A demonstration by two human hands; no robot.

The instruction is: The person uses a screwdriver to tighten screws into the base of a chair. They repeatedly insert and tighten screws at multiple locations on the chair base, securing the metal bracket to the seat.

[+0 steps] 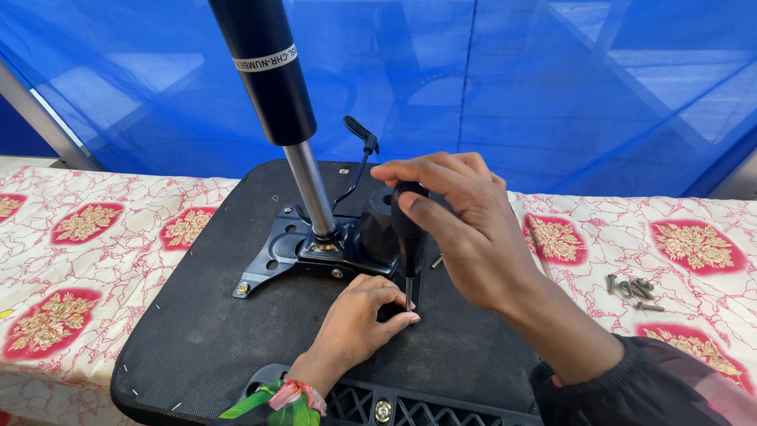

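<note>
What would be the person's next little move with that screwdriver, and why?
Probably a turn of the screwdriver. The right hand grips its black handle upright, and the left hand pinches around its tip on the black seat underside, beside the metal mounting plate. The screw itself is hidden by the fingers.

blue tarp wall (552, 79), floral tablecloth (95, 237)
</note>
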